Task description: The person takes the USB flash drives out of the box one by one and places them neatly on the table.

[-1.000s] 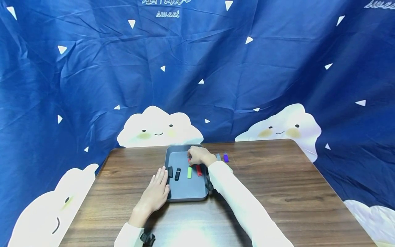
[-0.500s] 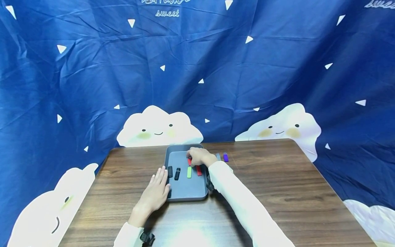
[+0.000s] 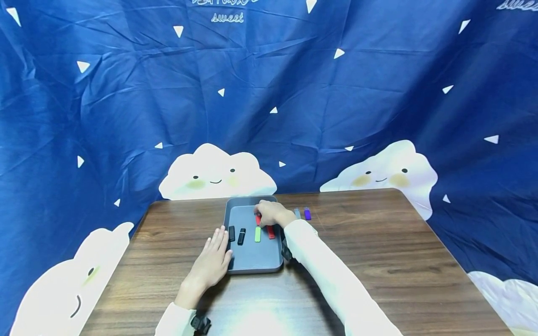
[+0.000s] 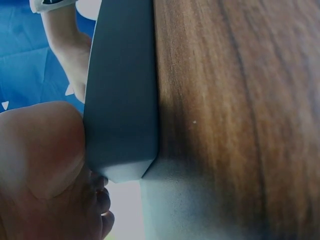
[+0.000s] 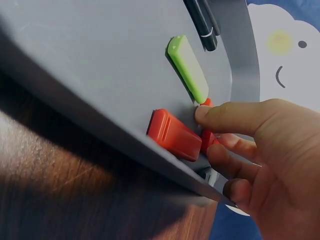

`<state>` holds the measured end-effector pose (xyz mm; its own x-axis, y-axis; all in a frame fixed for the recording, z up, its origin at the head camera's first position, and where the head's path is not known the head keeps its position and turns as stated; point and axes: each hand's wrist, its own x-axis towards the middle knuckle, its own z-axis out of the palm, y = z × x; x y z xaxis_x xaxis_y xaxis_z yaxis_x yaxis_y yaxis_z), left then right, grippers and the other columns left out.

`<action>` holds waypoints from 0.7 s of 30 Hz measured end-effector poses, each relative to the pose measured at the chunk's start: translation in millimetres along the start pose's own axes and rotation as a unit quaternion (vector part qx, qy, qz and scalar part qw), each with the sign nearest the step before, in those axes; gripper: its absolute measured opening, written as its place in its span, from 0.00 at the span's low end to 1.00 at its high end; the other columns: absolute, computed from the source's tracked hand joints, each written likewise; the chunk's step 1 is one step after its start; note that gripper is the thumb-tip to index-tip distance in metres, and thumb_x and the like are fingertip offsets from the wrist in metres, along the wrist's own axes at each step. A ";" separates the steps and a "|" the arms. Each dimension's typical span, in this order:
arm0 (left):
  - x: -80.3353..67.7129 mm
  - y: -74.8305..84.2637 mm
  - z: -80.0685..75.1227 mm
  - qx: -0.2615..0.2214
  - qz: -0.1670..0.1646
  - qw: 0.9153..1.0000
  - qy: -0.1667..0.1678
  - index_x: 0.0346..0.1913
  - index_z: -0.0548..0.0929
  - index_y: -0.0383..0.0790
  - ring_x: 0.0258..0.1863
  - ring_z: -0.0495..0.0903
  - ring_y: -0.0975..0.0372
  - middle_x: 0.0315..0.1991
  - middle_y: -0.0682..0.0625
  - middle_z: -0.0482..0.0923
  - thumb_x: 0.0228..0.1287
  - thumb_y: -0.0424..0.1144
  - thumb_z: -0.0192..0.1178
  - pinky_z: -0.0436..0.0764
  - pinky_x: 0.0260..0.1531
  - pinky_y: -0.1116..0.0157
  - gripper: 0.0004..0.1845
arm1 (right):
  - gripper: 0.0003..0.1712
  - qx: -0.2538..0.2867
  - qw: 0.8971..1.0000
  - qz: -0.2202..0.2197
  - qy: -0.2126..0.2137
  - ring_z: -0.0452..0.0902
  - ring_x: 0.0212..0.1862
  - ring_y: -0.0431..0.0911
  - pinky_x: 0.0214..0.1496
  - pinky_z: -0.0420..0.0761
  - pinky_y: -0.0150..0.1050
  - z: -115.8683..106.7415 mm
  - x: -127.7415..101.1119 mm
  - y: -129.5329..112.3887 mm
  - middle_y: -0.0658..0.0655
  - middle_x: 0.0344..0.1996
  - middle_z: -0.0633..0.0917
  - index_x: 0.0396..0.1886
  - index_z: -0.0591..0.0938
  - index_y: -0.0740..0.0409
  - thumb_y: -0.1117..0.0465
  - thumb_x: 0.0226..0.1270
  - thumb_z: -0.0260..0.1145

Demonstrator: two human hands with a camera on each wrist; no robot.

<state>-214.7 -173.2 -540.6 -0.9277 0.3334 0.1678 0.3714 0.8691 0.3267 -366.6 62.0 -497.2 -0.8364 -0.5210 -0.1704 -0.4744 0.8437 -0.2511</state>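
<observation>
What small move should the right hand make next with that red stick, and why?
Probably lower and release it. The right hand pinches a red USB stick over the gray tray, just behind another red stick and beside the green one. The left hand rests flat against the tray's side.

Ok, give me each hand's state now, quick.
Left hand: open, fingers straight, resting against the grey tray.
Right hand: pinching a red piece in the tray.

- Both arms wear long white sleeves (image 3: 323,270) reaching to the wrists.
- A black strap-mounted device (image 3: 201,323) sits just behind the left hand (image 3: 212,262).
- Another black device (image 3: 286,251) sits behind the right hand (image 3: 271,212).
</observation>
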 end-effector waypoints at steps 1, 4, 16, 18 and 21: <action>0.0 -0.4 0.1 0.002 0.001 1.000 0.000 0.80 0.61 0.22 0.84 0.55 0.37 0.84 0.30 0.54 0.83 0.39 0.48 0.59 0.82 0.36 0.32 | 0.29 0.001 1.000 0.000 0.000 0.78 0.51 0.48 0.62 0.83 0.48 0.2 0.1 -0.1 0.55 0.59 0.82 0.67 0.83 0.52 0.56 0.68 0.77; 0.2 -1.5 0.4 -0.002 0.003 1.000 0.001 0.80 0.61 0.21 0.84 0.55 0.37 0.84 0.29 0.54 0.83 0.39 0.49 0.59 0.81 0.36 0.32 | 0.30 0.000 1.000 0.001 -0.002 0.78 0.52 0.48 0.63 0.83 0.48 0.5 0.4 -0.6 0.55 0.61 0.82 0.69 0.82 0.53 0.55 0.68 0.77; 1.4 1.4 -3.5 0.017 -0.007 1.000 -0.014 0.80 0.60 0.23 0.85 0.54 0.39 0.85 0.31 0.53 0.85 0.41 0.49 0.58 0.83 0.39 0.32 | 0.28 -0.001 1.000 0.000 0.014 0.81 0.52 0.50 0.64 0.83 0.51 -0.6 0.6 0.9 0.55 0.58 0.82 0.67 0.84 0.52 0.52 0.69 0.76; 0.8 0.9 -3.6 0.015 -0.007 1.000 -0.014 0.81 0.60 0.23 0.85 0.53 0.39 0.85 0.31 0.53 0.85 0.41 0.49 0.58 0.83 0.39 0.32 | 0.28 0.002 1.000 -0.001 0.017 0.80 0.51 0.50 0.64 0.83 0.50 -1.1 0.5 1.1 0.54 0.58 0.82 0.66 0.84 0.52 0.53 0.69 0.76; 0.2 0.0 -3.7 0.010 -0.004 1.000 -0.010 0.80 0.60 0.22 0.85 0.54 0.38 0.84 0.31 0.53 0.85 0.40 0.49 0.59 0.82 0.38 0.32 | 0.27 0.003 1.000 -0.002 0.020 0.79 0.50 0.48 0.62 0.83 0.49 -1.0 0.9 1.4 0.53 0.56 0.82 0.65 0.84 0.52 0.52 0.69 0.76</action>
<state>-214.8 -174.4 -537.1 -0.9311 0.3343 0.1458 0.3638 0.8788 0.3089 -368.3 62.8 -496.8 -0.8453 -0.5180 -0.1311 -0.4758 0.8413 -0.2565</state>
